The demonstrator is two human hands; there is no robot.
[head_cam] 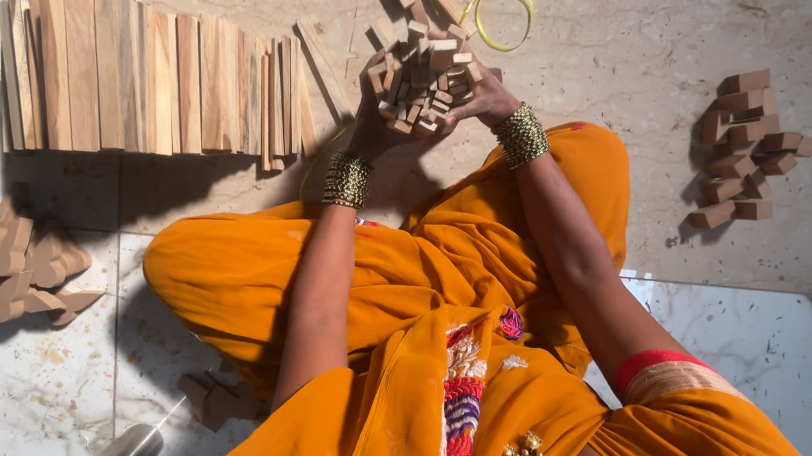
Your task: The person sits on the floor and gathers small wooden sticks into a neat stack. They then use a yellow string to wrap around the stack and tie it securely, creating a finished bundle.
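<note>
Both hands cupped shut round bundle of small wooden blocks, held above marble floor at 12 o'clock of lap. Left hand grips at 9, right hand at 3. Judgement: keep ends flush, squeeze evenly, else blocks slip. Yellow band lies at 1 o'clock, near.

A home woodcraft floor: marble tiles, stacked wooden slats, cut blocks.

No package, label, sign or screen shows anywhere in this view, on the floor or in the hands.
</note>
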